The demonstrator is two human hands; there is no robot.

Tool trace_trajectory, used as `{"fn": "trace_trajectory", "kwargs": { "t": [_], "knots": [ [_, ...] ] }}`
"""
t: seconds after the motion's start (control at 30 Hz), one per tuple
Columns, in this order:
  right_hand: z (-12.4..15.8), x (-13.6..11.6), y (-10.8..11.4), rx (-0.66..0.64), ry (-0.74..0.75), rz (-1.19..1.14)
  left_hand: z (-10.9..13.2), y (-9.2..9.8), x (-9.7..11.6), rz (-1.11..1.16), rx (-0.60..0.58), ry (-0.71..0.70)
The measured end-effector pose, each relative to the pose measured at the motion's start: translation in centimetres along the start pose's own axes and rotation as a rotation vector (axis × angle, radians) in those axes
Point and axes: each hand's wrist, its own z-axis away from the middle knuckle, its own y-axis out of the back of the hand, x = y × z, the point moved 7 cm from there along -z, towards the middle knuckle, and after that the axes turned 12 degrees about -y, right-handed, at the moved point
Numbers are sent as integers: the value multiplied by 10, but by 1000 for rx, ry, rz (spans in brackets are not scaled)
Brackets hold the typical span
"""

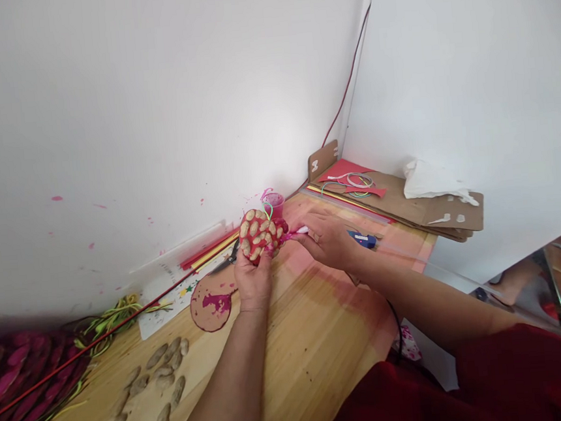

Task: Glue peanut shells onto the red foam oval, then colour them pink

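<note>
My left hand (254, 278) is closed around the lower edge of a red ornament covered with peanuts (256, 232), holding it up over the table. A light green loop (269, 210) shows at its top. In my right hand (329, 239) a slim white paintbrush (302, 230) is pinched between thumb and fingers. Its pink-smeared end points at the ornament's right side, where dark pink colour shows. Whether the tip touches is too small to tell. Just behind the ornament stands a clear cup with pink paint (274, 204).
Peanuts (165, 378) lie on the wooden table (304, 365) at lower left, near a paint-stained brown round piece (211, 303) and black scissors (228, 259). A blue glue gun (363, 238) lies beyond my right wrist. Folded cardboard (407, 202) bears red scraps and white tissue (435, 180).
</note>
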Motion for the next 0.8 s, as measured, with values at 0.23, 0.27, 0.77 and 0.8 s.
{"fn": "trace_trajectory", "kwargs": {
  "t": [0.23,0.27,0.77,0.8],
  "knots": [
    [-2,13,9,56,-116,-67,0,1,-3,71,21,4],
    [-1,14,9,57,-132,-79,0,2,-4,76,27,8],
    [0,18,9,71,-190,-122,0,3,-10,121,52,21],
    [-1,17,8,71,-183,-117,0,4,-10,122,53,23]
  ]
}}
